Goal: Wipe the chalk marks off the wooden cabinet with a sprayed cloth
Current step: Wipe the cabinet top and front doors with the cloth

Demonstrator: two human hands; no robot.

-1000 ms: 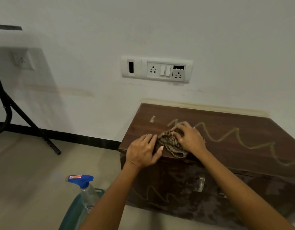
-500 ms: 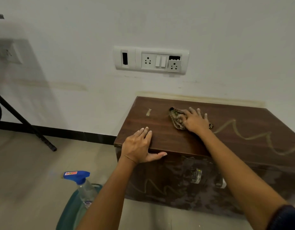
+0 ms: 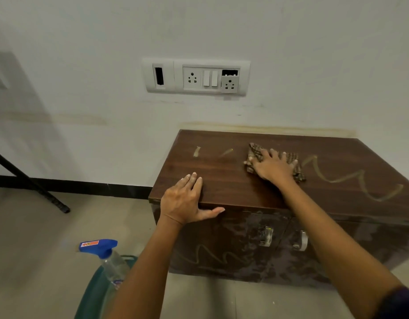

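Note:
A low dark wooden cabinet (image 3: pixel 222 180) stands against the white wall. My right hand (image 3: pixel 273 166) lies flat on a brown patterned cloth (image 3: pixel 255 151) and presses it onto the cabinet top. A yellowish zigzag chalk mark (image 3: pixel 350 178) runs to the right of the cloth. Two short chalk marks (image 3: pixel 196 151) remain near the top's back left. My left hand (image 3: pixel 186 200) rests flat on the front left edge, thumb over the front face. Another chalk zigzag (image 3: pixel 212 255) shows on the cabinet's front door.
A spray bottle with a blue trigger head (image 3: pixel 104 252) stands in a green container (image 3: pixel 93 295) on the floor at lower left. A black stand leg (image 3: pixel 28 180) slants across the floor at left. A switch and socket panel (image 3: pixel 196 77) is on the wall above.
My right hand has pushed the cloth from the front left of the top toward the back and then right, clearing the zigzag's left part. My left hand has let go of the cloth and settled on the front edge.

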